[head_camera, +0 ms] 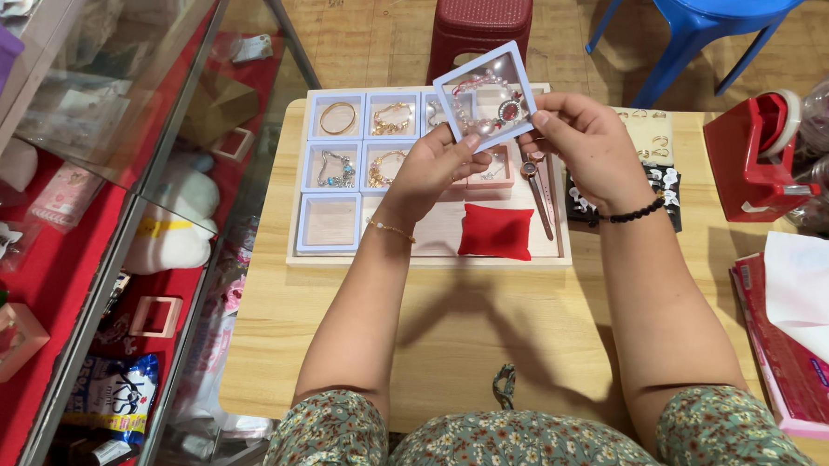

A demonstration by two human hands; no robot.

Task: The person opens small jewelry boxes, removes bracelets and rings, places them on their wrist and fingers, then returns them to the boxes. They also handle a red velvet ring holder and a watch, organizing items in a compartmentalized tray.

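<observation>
Head view: tray (430,260) partly behind hands (514,154)

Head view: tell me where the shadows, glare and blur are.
Head view: soft arm shadows fall on the wooden table below the tray; the clear frame box, held by the left hand and right hand, shows faint sheen; the glass cabinet reflects light; focus stays sharp, edges slightly stretched.

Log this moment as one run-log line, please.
left hand: holds pale-blue square clear-window bracelet case | right hand: same case | below: wooden tray, red cushion
</observation>
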